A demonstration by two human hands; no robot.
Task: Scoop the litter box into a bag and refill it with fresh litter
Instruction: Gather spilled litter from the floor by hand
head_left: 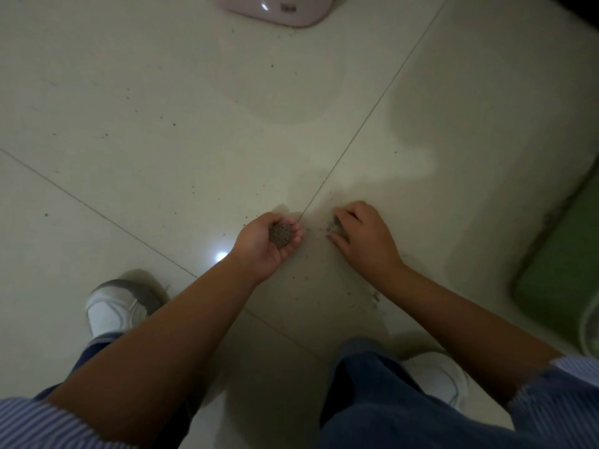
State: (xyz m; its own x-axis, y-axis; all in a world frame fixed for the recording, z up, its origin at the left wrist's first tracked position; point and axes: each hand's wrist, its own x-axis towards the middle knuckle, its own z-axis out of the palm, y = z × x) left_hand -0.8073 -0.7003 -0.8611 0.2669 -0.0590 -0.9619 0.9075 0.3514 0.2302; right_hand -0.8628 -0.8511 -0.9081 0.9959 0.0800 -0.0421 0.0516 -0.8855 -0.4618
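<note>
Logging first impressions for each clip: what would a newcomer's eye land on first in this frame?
Most likely the left hand, cupped palm-up at mid-frame with a small heap of dark litter granules in it. Just to its right, the right hand rests palm-down on the tiled floor, fingers curled over a little pile of spilled litter, with loose grains scattered around. A green object sits blurred at the right edge, and a pink object at the top.

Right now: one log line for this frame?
left hand: cupped, holds litter | right hand: gathers spilled litter on tile floor | green box: right edge
</note>
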